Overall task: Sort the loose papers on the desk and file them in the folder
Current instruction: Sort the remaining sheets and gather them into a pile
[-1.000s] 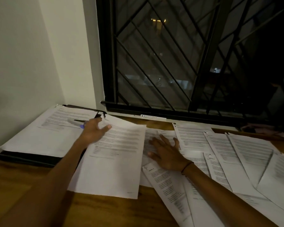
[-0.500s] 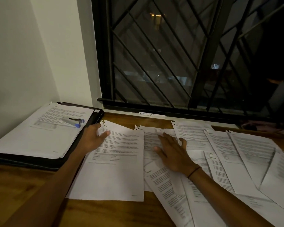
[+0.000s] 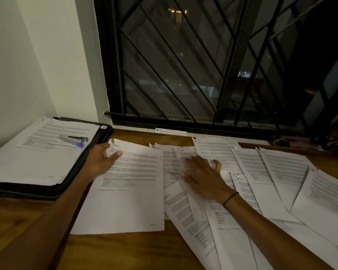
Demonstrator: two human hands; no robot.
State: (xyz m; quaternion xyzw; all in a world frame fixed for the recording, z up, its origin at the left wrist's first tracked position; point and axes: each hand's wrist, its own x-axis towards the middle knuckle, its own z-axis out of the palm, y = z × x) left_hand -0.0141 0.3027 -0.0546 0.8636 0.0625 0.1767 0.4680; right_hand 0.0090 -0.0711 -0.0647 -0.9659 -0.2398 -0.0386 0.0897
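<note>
Several loose printed sheets (image 3: 271, 172) lie fanned across the wooden desk (image 3: 115, 252). One sheet (image 3: 125, 201) lies apart at the centre; my left hand (image 3: 101, 160) grips its top left edge, thumb on top and fingers curled under. My right hand (image 3: 201, 176) rests flat, fingers spread, on the overlapping sheets just to its right. A black folder (image 3: 82, 162) lies open at the left with a stack of papers (image 3: 33, 156) on it.
A grey and blue stapler (image 3: 74, 140) sits on the folder's paper stack. A white wall stands at the left. A barred window (image 3: 203, 65) runs along the desk's far edge. A dark pinkish cloth (image 3: 300, 142) lies at the far right by the sill.
The sheet under my left hand has slid off the folder's edge and now lies straight on the desk. My right hand has shifted forward and right over the overlapping sheets.
</note>
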